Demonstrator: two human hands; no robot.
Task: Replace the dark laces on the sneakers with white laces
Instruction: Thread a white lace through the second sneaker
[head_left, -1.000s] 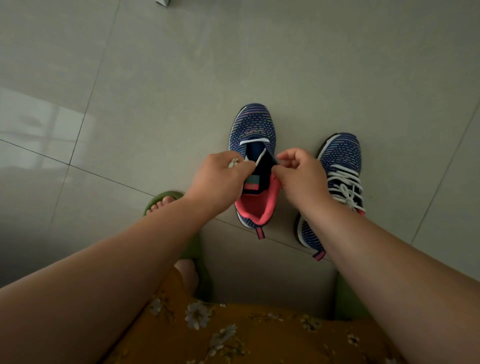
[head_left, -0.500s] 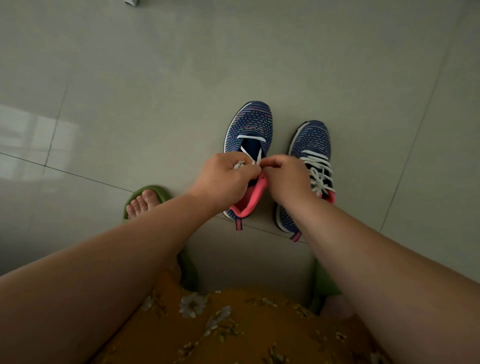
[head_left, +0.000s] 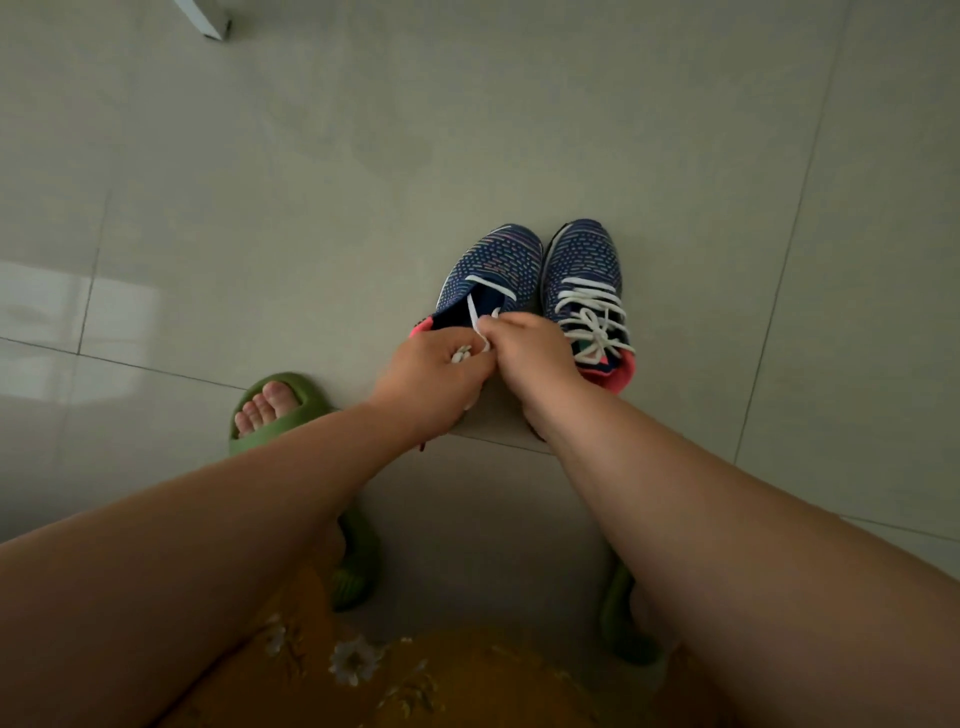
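Note:
Two navy knit sneakers with pink collars stand side by side on the tiled floor. The left sneaker (head_left: 493, 270) has a white lace (head_left: 475, 317) threaded through only its front eyelets. My left hand (head_left: 431, 379) grips a bunched end of that lace, and my right hand (head_left: 535, 353) pinches the lace close beside it, over the shoe's opening. Both hands hide the rear half of this sneaker. The right sneaker (head_left: 584, 265) is fully laced in white with a tied bow (head_left: 597, 325).
My left foot in a green slipper (head_left: 275, 410) is on the floor left of the hands, and another green slipper (head_left: 623, 623) shows under my right arm. A pale furniture leg (head_left: 208, 21) stands at the far top left. An orange floral garment covers my lap.
The hands have come together over the left sneaker's opening, and that sneaker has shifted closer to the laced one. The view has swung, bringing my left foot further into sight.

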